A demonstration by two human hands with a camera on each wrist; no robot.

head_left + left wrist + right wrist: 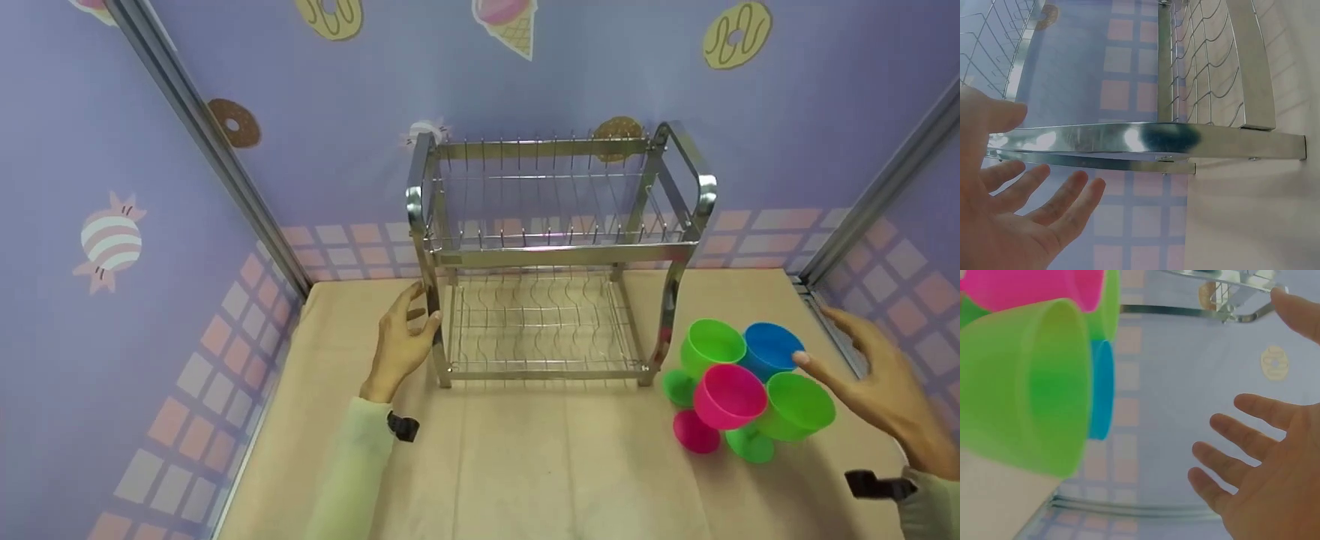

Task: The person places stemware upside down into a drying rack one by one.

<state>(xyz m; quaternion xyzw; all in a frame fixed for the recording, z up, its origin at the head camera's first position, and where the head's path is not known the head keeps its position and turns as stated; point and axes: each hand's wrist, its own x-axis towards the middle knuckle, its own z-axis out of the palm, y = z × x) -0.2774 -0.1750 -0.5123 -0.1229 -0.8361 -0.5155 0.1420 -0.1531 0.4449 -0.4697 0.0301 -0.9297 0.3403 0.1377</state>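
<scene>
A two-tier metal dish rack (562,256) stands at the back of the cloth-covered table. Beside its left front leg is my left hand (403,341), fingers spread, thumb and fingertips on either side of the upright; the left wrist view shows the palm apart from the metal bar (1129,138). To the right of the rack, several plastic goblets stand grouped: a pink goblet (729,397), a blue goblet (772,349), a green goblet (712,346) and another green goblet (799,409). My right hand (874,375) hovers at their right with extended fingers and holds nothing.
Patterned purple wall panels (555,82) enclose the table (525,465) at the back and sides, joined by metal corner posts (217,142). Wire slots line the rack's upper tier (562,251); its lower tier (544,375) has wavy wires.
</scene>
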